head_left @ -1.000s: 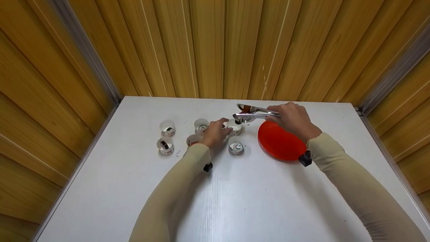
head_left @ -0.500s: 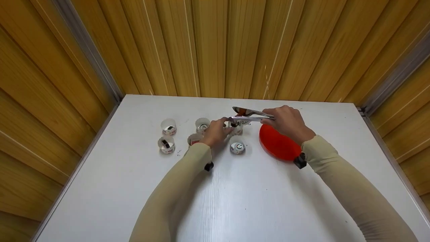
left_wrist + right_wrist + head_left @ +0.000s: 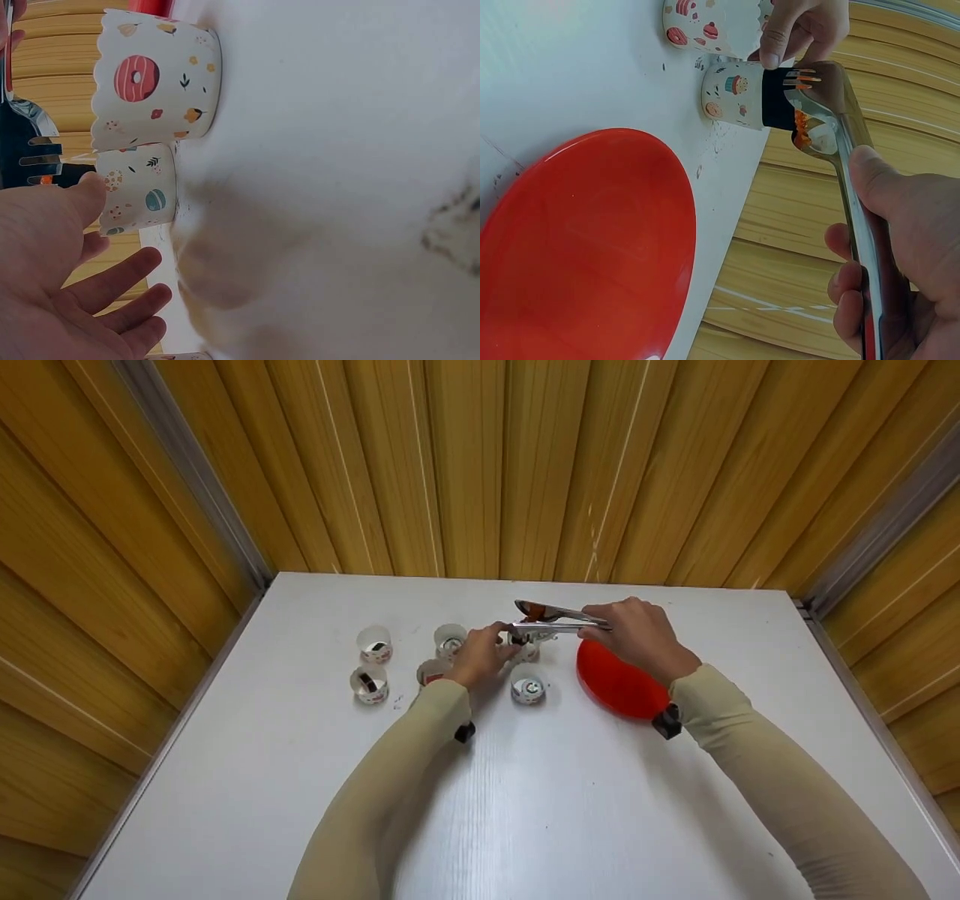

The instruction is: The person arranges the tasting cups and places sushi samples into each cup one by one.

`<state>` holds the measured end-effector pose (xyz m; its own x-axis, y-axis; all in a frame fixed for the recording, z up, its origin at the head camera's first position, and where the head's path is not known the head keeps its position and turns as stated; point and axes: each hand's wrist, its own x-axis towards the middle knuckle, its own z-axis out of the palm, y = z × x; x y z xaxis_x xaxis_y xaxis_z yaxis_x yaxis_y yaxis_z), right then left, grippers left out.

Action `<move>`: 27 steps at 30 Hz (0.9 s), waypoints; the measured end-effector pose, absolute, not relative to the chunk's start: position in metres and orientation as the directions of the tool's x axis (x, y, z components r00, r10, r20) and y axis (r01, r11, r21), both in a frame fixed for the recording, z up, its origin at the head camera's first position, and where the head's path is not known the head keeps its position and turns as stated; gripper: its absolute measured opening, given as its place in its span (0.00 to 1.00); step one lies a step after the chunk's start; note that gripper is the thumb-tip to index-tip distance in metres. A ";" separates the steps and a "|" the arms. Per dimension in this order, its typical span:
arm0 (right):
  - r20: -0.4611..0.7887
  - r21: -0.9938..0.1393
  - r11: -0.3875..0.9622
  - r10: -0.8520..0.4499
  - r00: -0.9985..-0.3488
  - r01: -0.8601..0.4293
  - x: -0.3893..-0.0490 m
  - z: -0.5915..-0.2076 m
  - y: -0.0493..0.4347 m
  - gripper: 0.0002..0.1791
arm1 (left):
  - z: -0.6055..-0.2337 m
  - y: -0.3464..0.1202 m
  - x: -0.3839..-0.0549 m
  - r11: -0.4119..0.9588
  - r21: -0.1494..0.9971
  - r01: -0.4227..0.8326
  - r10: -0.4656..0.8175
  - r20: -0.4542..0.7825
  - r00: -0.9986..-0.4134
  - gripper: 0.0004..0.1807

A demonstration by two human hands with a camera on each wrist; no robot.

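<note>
In the head view my right hand (image 3: 636, 630) grips metal fork-and-spoon serving tongs (image 3: 559, 625) above the back right paper cup (image 3: 529, 654). In the right wrist view the tongs' heads lie at the mouth of this small printed cup (image 3: 733, 91). A flat black piece (image 3: 777, 109) shows between fork and rim, with something orange by the spoon. My left hand (image 3: 477, 658) is at the cup's left side. Its thumb touches the rim, the forefinger lies beside the cup and the other fingers stretch away, as the left wrist view shows. The cup's inside is hidden.
A red plate (image 3: 619, 682) lies under and beside my right hand. Several similar cups stand on the white table, among them a front right cup (image 3: 528, 687) and a front left cup (image 3: 370, 685) with a black piece inside. Wood-patterned walls enclose the table.
My right hand has moved left and slightly down with the tongs, whose heads have come over the back right cup. My left hand has stayed nearly still.
</note>
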<state>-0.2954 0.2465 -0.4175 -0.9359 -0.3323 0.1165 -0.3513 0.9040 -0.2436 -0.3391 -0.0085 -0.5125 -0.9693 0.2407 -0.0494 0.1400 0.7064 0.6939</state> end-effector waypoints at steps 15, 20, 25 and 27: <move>0.105 -0.231 0.908 -0.334 -0.937 -0.350 -0.296 -0.427 0.244 0.21 | -0.514 -0.010 -0.339 0.727 0.662 0.180 0.258 -0.021 -0.966 0.22; 0.112 -0.225 0.909 -0.335 -0.936 -0.352 -0.296 -0.427 0.243 0.21 | -0.514 -0.010 -0.340 0.725 0.666 0.175 0.260 -0.028 -0.965 0.23; 0.101 -0.240 0.910 -0.324 -0.941 -0.339 -0.297 -0.428 0.244 0.21 | -0.513 -0.010 -0.340 0.719 0.672 0.177 0.259 -0.023 -0.966 0.23; 0.090 -0.254 0.909 -0.319 -0.944 -0.331 -0.297 -0.429 0.244 0.21 | -0.513 -0.010 -0.340 0.717 0.675 0.175 0.258 -0.024 -0.966 0.23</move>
<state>-0.2972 0.2438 -0.4288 -0.9437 -0.3185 0.0896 -0.3309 0.9089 -0.2538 -0.3396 -0.0103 -0.5132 -0.9658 0.2581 -0.0239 0.1749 0.7170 0.6748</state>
